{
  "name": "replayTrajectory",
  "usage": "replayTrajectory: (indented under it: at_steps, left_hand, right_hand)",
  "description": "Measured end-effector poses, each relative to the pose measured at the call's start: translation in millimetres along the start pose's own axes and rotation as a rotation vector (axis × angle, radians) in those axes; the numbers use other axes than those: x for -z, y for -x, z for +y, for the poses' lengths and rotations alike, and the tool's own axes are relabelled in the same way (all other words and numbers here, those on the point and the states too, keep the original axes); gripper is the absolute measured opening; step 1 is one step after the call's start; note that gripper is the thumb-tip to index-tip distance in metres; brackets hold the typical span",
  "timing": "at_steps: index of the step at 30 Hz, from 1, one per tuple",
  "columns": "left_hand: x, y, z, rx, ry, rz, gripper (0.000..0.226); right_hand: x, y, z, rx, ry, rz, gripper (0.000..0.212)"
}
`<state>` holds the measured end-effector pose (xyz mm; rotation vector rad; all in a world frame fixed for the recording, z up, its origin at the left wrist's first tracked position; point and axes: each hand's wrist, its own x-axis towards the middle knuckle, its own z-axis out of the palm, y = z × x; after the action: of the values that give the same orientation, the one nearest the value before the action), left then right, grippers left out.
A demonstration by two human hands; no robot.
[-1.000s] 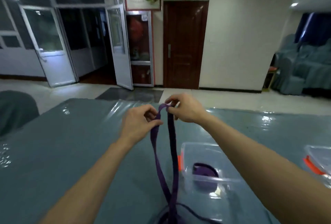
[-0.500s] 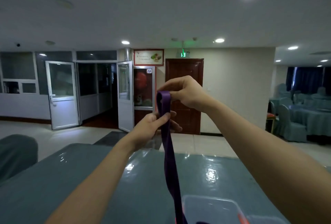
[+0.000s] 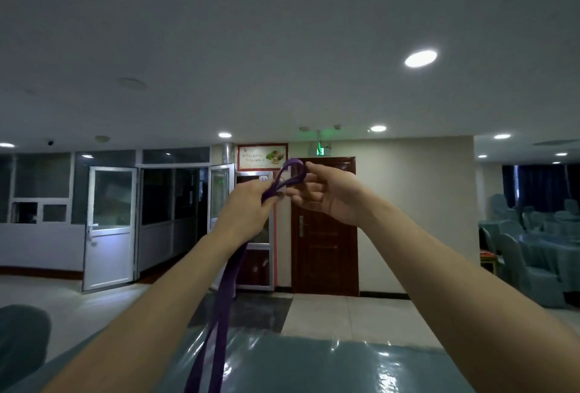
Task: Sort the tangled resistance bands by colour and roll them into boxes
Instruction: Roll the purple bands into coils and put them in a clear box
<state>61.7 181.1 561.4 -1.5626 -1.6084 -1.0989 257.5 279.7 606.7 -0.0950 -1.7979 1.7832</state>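
A purple resistance band (image 3: 221, 304) hangs in two strands from my raised hands down past the bottom edge of the frame. Its top end forms a small loop (image 3: 292, 172) between the hands. My left hand (image 3: 248, 207) pinches the band just below the loop. My right hand (image 3: 329, 194) grips the loop's right side with thumb and fingers. Both hands are held up high, in front of the far doors. The boxes are out of view.
The near table (image 3: 314, 364) with its glossy teal cover fills the bottom of the frame. A covered chair back (image 3: 22, 339) stands at the lower left. Covered chairs and a table (image 3: 539, 245) are at the far right.
The view has tilted upward, so the clear boxes have dropped out of the frame. Both hands have risen with the band, and its top end is now curled into a small loop.
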Motion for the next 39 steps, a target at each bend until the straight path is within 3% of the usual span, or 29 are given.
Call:
replayTrajectory:
  at_steps: [2,6,12,15,18,21,23,25,27,30,31,35,36,37,39]
  left_hand:
    - [0,-11,-2,-0.023,-0.033,-0.045,0.012]
    - [-6,-10,-11,0.039,0.077,-0.201,0.042]
    - [-7,8,-29,0.132,0.294,-0.494,0.028]
    - [-8,17,-30,0.200,0.445,-0.404,0.018]
    - [-17,27,-27,0.161,0.418,-0.522,0.019]
    - [-14,37,-32,0.240,0.552,-0.328,0.021]
    - [-14,44,-35,0.242,0.583,-0.410,0.027]
    - [-15,52,-34,0.314,0.811,-0.362,0.046]
    - [-14,57,-31,0.394,0.992,-0.307,0.046]
    - [-28,77,-23,0.370,0.822,-0.639,0.032]
    - [-35,86,-20,0.400,0.812,-0.671,0.034]
    - [-54,119,-22,0.578,0.798,-0.367,0.054]
    - [-57,128,-26,0.618,0.857,-0.369,0.058]
    - [-62,139,-28,0.633,0.888,-0.472,0.063]
    - [-78,170,-30,0.605,0.789,-0.835,0.064]
  right_hand:
    - [0,-1,-9,-0.076,-0.003,0.020,0.033]
    - [11,1,-18,-0.126,-0.022,0.108,0.027]
    - [24,0,-6,-0.163,0.202,0.212,0.022]
    - [15,-6,-5,-0.104,0.289,0.264,0.017]
    - [4,-11,-4,-0.071,0.520,0.273,0.018]
    - [1,-15,-3,-0.035,0.489,0.289,0.025]
    - [1,-14,-4,-0.043,0.542,0.300,0.026]
    - [4,-15,-5,-0.012,0.486,0.335,0.023]
    - [1,-16,-8,0.014,0.458,0.367,0.018]
    - [-10,-17,-8,0.005,0.508,0.369,0.018]
    - [-13,-18,-8,0.008,0.495,0.369,0.017]
    - [-15,-16,-4,0.004,0.395,0.385,0.012]
    - [-14,-15,-3,0.006,0.358,0.388,0.012]
    - [-13,-14,-1,0.006,0.321,0.383,0.013]
    - [-15,-11,3,0.006,0.271,0.365,0.014]
